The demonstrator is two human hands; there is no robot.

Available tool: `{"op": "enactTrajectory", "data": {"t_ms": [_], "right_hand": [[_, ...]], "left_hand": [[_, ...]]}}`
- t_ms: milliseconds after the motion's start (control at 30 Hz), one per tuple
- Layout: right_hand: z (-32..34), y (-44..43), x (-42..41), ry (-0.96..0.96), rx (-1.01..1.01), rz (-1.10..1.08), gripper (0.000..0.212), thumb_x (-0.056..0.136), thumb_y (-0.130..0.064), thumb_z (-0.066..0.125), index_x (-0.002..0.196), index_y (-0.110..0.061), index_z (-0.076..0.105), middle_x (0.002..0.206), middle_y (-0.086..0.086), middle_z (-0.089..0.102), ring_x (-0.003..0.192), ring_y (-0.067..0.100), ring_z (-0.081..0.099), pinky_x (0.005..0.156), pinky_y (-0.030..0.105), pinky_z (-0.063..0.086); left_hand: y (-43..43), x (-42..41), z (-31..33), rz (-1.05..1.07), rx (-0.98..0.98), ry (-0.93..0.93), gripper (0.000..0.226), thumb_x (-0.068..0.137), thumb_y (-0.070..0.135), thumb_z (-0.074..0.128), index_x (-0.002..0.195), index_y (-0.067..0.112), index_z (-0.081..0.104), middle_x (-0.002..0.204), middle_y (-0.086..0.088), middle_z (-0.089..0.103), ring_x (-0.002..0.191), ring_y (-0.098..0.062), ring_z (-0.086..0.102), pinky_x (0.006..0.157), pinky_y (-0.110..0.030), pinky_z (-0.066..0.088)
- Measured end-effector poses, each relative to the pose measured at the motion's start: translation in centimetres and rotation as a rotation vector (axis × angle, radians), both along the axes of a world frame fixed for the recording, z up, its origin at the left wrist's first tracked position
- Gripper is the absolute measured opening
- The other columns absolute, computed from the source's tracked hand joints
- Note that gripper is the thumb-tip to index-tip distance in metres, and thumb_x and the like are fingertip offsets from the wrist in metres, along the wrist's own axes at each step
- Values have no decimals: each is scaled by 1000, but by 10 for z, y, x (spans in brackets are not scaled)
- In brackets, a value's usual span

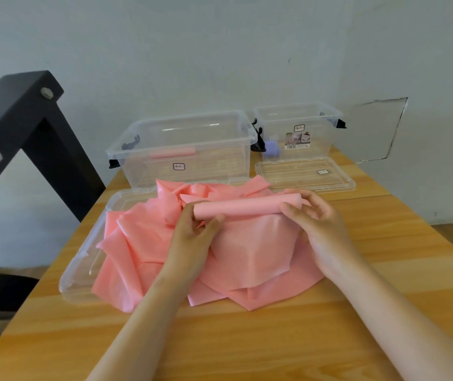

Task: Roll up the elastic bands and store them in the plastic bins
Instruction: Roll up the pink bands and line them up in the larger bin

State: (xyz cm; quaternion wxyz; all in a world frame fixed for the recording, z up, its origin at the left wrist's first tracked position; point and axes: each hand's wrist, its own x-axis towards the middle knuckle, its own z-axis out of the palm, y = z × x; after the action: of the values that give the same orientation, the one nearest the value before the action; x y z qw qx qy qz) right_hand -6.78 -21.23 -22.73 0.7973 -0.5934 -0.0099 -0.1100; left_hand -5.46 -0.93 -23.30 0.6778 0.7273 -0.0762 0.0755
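Smooth matt pink rubbery bands, glossy clear plastic bins, pale grained wood table.

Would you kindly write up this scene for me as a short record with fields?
Hands: left hand and right hand grip the ends of a pink rolled band, above the pile.
Pile: loose pink bands heaped on the wooden table, partly on a clear lid.
Large bin: open, one pink roll inside.
Small bin: open, right of the large one; purple item seen through its wall.
Second lid: flat in front of the small bin.
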Motion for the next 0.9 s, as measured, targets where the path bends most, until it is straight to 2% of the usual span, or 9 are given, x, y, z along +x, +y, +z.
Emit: {"op": "enactTrajectory", "data": {"t_ms": [133,200,267,333,433,500,600,700,900], "right_hand": [[-2,1,2,-4,31,-59,39,81,-5,72,113,-22,59,98,-2,73,82,3,67,64,11,48],[-4,2,2,-4,25,-90,35,81,-5,72,110,-20,59,99,-2,72,82,4,67,64,12,49],[-6,2,2,0,5,-108,26,82,-7,72,102,-19,62,94,-4,73,82,4,67,65,13,49],[-7,2,3,-2,-29,-115,17,81,-10,73,94,-19,66,90,-6,73,83,5,67,69,16,49],[-6,0,2,-32,-102,-126,14,81,-10,74,90,-19,68,88,-11,73,86,3,67,73,17,50],[-5,0,1,-61,-116,-126,16,81,-9,74,92,-20,69,92,-16,73,92,-3,66,75,12,49],[-5,-1,1,-78,-128,-133,16,80,-13,74,92,-24,70,100,-15,73,102,-1,64,84,17,48],[-4,-2,1,-72,-126,-148,11,81,-17,74,89,-24,69,97,-12,73,99,2,64,84,23,46],[0,-4,1,-102,-111,-130,4,84,-16,70,84,-20,68,90,-14,74,87,-3,64,71,10,46]], "left_hand": [[1,0,-1,8,-19,42,24,94,29,60,113,16,56,113,-10,64,105,-19,62,89,-35,53],[1,-1,-2,3,-7,63,32,91,43,61,113,20,56,117,-8,64,112,-24,60,96,-45,50],[0,-3,-1,-9,-6,64,42,87,51,59,115,20,56,118,-5,64,114,-24,59,98,-46,49],[0,-2,-2,-23,-1,67,44,84,50,58,116,20,55,118,-3,63,114,-20,60,97,-43,50],[0,-1,-1,-39,-3,31,29,90,17,64,115,16,49,110,0,61,99,-7,61,82,-21,53],[2,0,-2,-36,25,-30,34,89,2,64,117,10,47,106,-2,57,94,-7,57,78,-19,51],[2,2,-3,11,63,-112,30,89,-1,62,115,4,49,99,0,55,85,-3,54,74,-14,47],[2,3,-3,13,74,-139,26,88,-2,62,112,5,52,93,0,57,81,-4,54,72,-15,47],[6,3,-4,3,200,-220,33,89,-9,55,109,18,54,98,10,58,86,8,53,76,-8,42]]}}
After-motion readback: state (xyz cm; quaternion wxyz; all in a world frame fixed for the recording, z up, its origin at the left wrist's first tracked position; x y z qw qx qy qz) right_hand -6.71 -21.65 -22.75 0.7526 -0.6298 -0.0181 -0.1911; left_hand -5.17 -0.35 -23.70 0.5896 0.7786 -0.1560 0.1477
